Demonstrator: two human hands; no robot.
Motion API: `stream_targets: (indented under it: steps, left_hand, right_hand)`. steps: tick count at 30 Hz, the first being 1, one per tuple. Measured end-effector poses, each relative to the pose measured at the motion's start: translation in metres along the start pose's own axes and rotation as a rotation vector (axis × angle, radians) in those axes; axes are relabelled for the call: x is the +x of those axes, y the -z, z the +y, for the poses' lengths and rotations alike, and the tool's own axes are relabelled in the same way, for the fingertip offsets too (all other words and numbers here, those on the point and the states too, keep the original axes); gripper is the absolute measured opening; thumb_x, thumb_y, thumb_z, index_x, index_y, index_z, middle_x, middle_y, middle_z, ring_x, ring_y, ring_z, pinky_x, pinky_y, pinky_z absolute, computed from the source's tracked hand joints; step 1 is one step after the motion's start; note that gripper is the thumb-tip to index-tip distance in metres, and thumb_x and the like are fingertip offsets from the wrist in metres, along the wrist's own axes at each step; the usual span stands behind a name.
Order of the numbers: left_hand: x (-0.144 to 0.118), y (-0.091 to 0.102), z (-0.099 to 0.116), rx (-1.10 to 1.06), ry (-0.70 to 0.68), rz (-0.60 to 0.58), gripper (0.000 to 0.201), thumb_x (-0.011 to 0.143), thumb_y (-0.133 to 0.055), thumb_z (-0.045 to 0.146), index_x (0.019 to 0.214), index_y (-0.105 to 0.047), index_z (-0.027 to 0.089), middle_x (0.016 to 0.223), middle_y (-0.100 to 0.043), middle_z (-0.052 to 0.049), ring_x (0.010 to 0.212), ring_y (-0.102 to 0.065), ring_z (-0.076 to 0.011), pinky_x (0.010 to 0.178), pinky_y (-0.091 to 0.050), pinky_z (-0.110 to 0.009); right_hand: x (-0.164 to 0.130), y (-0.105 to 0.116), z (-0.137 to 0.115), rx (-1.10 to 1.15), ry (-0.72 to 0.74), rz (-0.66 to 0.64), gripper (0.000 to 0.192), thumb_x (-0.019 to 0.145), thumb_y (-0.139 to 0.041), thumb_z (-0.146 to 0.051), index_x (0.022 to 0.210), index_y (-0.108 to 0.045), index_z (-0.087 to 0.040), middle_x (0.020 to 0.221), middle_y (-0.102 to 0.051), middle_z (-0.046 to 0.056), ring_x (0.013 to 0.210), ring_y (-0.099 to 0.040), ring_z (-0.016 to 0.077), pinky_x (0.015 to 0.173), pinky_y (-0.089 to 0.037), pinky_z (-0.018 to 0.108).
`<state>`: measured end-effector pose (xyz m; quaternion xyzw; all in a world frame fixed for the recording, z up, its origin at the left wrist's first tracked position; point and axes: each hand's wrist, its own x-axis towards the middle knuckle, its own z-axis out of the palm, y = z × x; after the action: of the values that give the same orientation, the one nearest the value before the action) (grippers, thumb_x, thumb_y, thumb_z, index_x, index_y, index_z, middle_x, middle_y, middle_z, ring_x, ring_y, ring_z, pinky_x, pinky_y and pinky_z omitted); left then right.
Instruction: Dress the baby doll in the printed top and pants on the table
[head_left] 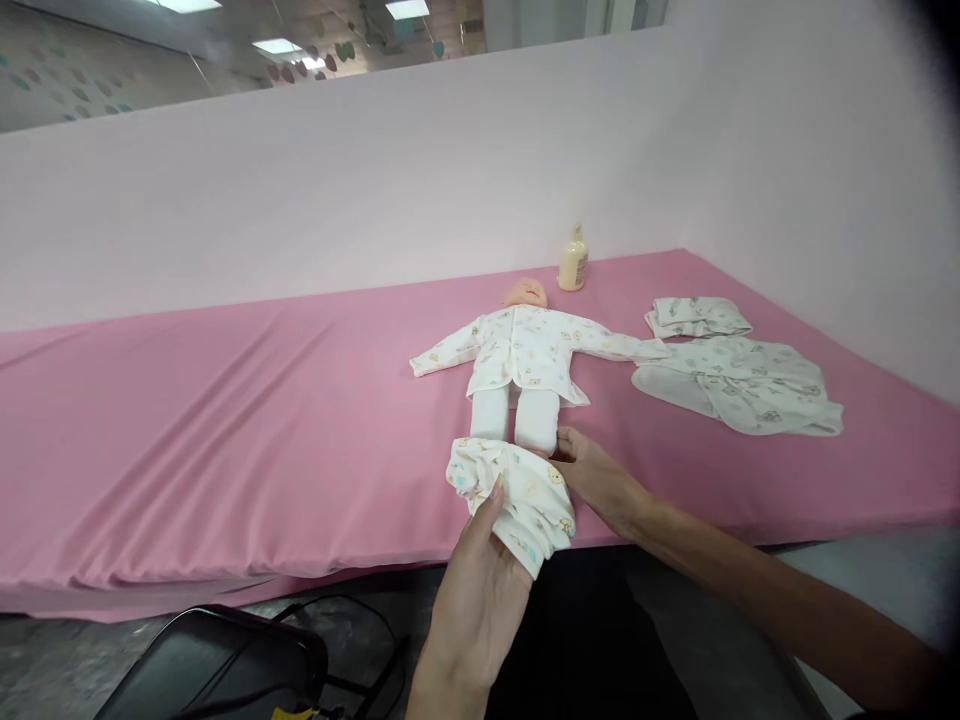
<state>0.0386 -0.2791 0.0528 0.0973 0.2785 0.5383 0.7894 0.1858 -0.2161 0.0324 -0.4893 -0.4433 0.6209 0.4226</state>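
Clearly both hands pinch the bunched baby trousers [517,495] at the doll's [517,370] feet, near the pink mattress [225,400] edge: left hand [476,590] grips the lower cloth, right hand [596,480] holds the waistband; the gathered fabric could snag on a foot or slide off the edge; spare printed garments [739,385] and a cream bottle [573,260] lie well apart, blocking nothing.

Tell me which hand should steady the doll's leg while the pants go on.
Probably the right hand: it rests beside the doll's leg. The left hand grips the pants.
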Motion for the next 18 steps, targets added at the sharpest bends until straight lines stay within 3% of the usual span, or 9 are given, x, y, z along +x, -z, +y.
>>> stream_targets:
  steps: [7, 13, 16, 18]
  left_hand:
    - [0.01, -0.013, -0.012, 0.016, -0.091, 0.033, 0.042, 0.093, -0.059, 0.029, 0.134, -0.056, 0.021, 0.132, -0.06, -0.01, 0.127, -0.054, -0.0229, 0.106, -0.047, -0.037]
    - [0.018, -0.02, -0.038, 0.033, -0.281, 0.132, 0.049, 0.089, -0.065, 0.025, 0.137, -0.053, 0.025, 0.13, -0.062, -0.007, 0.125, -0.056, -0.0205, 0.108, -0.044, -0.033]
    - [0.017, -0.02, -0.044, 0.046, -0.312, 0.153, 0.048, 0.089, -0.064, 0.024, 0.136, -0.053, 0.025, 0.134, -0.06, -0.006, 0.128, -0.054, -0.021, 0.108, -0.043, -0.032]
    - [0.015, -0.019, -0.044, 0.049, -0.308, 0.149, 0.047, 0.089, -0.064, 0.024, 0.135, -0.054, 0.025, 0.135, -0.059, -0.006, 0.129, -0.053, -0.0214, 0.107, -0.043, -0.032]
  right_hand:
    - [0.003, 0.002, 0.01, -0.021, -0.045, 0.041, 0.051, 0.075, -0.077, -0.038, 0.115, -0.051, -0.019, 0.111, -0.068, 0.007, 0.094, -0.066, 0.0192, 0.077, -0.054, 0.031]
    - [0.004, -0.001, 0.017, 0.004, 0.005, 0.034, 0.064, 0.072, -0.08, -0.039, 0.122, -0.044, -0.02, 0.109, -0.067, 0.008, 0.095, -0.065, 0.0203, 0.074, -0.053, 0.03]
    - [0.001, 0.005, 0.022, -0.202, 0.129, 0.105, 0.069, 0.076, -0.077, -0.041, 0.129, -0.04, -0.019, 0.097, -0.066, 0.006, 0.086, -0.064, 0.0212, 0.073, -0.052, 0.033]
    - [-0.006, 0.011, 0.021, -0.51, 0.257, 0.186, 0.053, 0.081, -0.071, -0.044, 0.122, -0.049, -0.02, 0.098, -0.064, 0.007, 0.088, -0.062, 0.0231, 0.077, -0.049, 0.037]
